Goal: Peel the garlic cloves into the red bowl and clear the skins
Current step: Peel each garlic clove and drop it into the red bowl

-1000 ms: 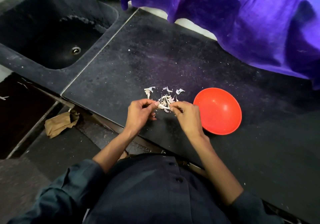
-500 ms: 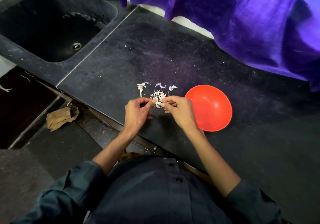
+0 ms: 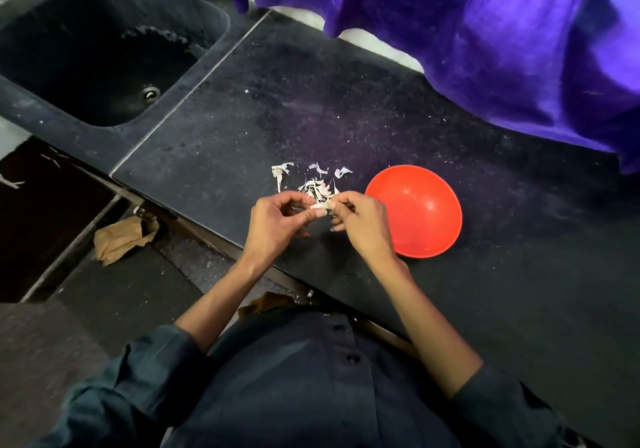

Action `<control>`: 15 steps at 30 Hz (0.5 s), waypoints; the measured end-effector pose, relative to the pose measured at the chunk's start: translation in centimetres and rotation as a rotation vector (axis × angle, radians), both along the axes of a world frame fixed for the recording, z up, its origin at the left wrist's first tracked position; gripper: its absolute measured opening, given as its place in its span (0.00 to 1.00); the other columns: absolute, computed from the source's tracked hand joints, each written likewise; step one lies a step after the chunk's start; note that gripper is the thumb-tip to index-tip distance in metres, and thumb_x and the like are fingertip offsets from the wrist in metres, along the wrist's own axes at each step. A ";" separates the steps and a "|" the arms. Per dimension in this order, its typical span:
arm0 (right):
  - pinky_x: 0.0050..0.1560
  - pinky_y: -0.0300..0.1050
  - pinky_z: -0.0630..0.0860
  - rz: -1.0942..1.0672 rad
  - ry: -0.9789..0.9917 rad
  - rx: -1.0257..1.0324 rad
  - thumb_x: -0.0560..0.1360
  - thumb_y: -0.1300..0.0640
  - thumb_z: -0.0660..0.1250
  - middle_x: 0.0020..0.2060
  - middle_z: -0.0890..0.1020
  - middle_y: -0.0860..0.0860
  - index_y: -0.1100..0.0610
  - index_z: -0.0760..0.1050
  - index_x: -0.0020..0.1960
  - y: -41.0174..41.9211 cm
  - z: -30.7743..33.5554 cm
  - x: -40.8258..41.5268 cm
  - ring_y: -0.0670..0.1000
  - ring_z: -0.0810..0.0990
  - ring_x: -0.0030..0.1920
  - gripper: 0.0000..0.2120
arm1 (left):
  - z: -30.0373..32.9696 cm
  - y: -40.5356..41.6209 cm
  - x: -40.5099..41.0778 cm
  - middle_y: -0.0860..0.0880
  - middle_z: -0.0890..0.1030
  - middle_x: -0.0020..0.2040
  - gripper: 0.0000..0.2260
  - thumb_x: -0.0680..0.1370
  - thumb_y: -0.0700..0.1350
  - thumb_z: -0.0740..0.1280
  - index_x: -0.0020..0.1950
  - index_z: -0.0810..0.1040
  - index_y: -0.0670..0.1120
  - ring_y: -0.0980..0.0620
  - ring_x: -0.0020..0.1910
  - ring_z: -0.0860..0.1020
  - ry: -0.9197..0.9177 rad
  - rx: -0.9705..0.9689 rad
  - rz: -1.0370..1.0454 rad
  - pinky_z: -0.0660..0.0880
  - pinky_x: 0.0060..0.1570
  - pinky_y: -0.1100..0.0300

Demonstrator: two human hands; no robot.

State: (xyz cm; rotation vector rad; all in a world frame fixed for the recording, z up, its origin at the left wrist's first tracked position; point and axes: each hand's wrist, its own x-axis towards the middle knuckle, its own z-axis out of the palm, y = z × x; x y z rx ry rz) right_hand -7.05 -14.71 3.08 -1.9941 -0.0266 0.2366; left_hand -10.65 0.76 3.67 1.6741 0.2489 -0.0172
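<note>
While both hands' fingers [image 3: 311, 217] pinch it, garlic clove [image 3: 319, 206] sits between.

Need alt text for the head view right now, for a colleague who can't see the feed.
Both hands, left hand and right hand, pinch a garlic clove over a dark counter, just in front of a small pile of papery skins. A red bowl sits beside the right hand; a sink lies far left.
</note>
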 end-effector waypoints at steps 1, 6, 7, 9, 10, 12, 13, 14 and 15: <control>0.33 0.38 0.80 -0.014 0.008 0.008 0.77 0.66 0.66 0.35 0.80 0.50 0.60 0.81 0.46 0.2 0.0 0.0 0.44 0.79 0.32 0.06 | -0.1 0.3 0.2 0.47 0.84 0.39 0.07 0.69 0.42 0.76 0.46 0.83 0.44 0.54 0.33 0.80 -0.003 0.014 -0.009 0.80 0.31 0.60; 0.32 0.41 0.81 -0.091 0.145 0.122 0.79 0.67 0.63 0.32 0.78 0.50 0.63 0.80 0.48 1.5 0.3 -0.1 0.47 0.78 0.32 0.06 | -0.4 1.6 1.4 0.43 0.84 0.37 0.05 0.71 0.39 0.75 0.46 0.84 0.42 0.54 0.31 0.79 -0.001 0.002 -0.034 0.81 0.32 0.58; 0.32 0.41 0.81 -0.109 0.197 0.180 0.79 0.67 0.63 0.33 0.78 0.51 0.64 0.79 0.49 1.7 0.4 -0.1 0.48 0.78 0.32 0.06 | -0.4 1.8 1.6 0.41 0.83 0.38 0.04 0.72 0.38 0.75 0.46 0.84 0.41 0.53 0.31 0.79 0.001 -0.008 -0.036 0.80 0.32 0.59; 0.31 0.40 0.80 -0.142 0.301 0.312 0.79 0.68 0.62 0.34 0.77 0.53 0.65 0.78 0.50 2.1 0.6 -0.1 0.49 0.77 0.33 0.06 | -0.4 2.2 1.9 0.41 0.84 0.37 0.04 0.72 0.37 0.74 0.46 0.84 0.40 0.53 0.30 0.79 0.016 -0.037 -0.040 0.80 0.32 0.61; 0.31 0.40 0.80 -0.152 0.341 0.367 0.79 0.68 0.62 0.34 0.77 0.54 0.65 0.77 0.50 2.2 0.8 -0.2 0.49 0.77 0.32 0.06 | -0.4 2.4 2.0 0.43 0.84 0.37 0.04 0.72 0.36 0.74 0.45 0.84 0.39 0.53 0.30 0.79 0.027 -0.057 -0.044 0.80 0.32 0.61; 0.31 0.39 0.79 -0.170 0.395 0.450 0.79 0.67 0.62 0.34 0.76 0.55 0.65 0.77 0.49 2.5 1.1 -0.5 0.50 0.76 0.32 0.05 | -0.5 2.7 2.3 0.45 0.83 0.35 0.04 0.71 0.35 0.74 0.45 0.83 0.37 0.54 0.29 0.78 0.060 -0.109 -0.055 0.80 0.31 0.60; 0.32 0.39 0.80 -0.173 0.419 0.484 0.79 0.67 0.61 0.35 0.76 0.55 0.65 0.76 0.49 2.6 1.3 -0.6 0.50 0.76 0.33 0.05 | -0.5 2.8 2.3 0.46 0.82 0.34 0.03 0.71 0.34 0.73 0.44 0.83 0.36 0.54 0.28 0.78 0.077 -0.143 -0.056 0.80 0.31 0.60; 0.32 0.40 0.80 -0.179 0.443 0.520 0.79 0.67 0.61 0.35 0.76 0.55 0.65 0.77 0.48 2.7 1.4 -0.6 0.49 0.76 0.33 0.06 | -0.4 2.9 2.4 0.46 0.82 0.33 0.03 0.71 0.33 0.73 0.44 0.82 0.36 0.54 0.28 0.78 0.096 -0.187 -0.059 0.80 0.31 0.59; 0.33 0.40 0.80 -0.184 0.467 0.559 0.79 0.66 0.61 0.35 0.76 0.55 0.64 0.77 0.47 2.8 1.4 -0.6 0.49 0.76 0.33 0.06 | -0.3 2.9 2.4 0.46 0.81 0.33 0.03 0.72 0.32 0.72 0.44 0.82 0.36 0.54 0.28 0.77 0.116 -0.238 -0.057 0.80 0.31 0.59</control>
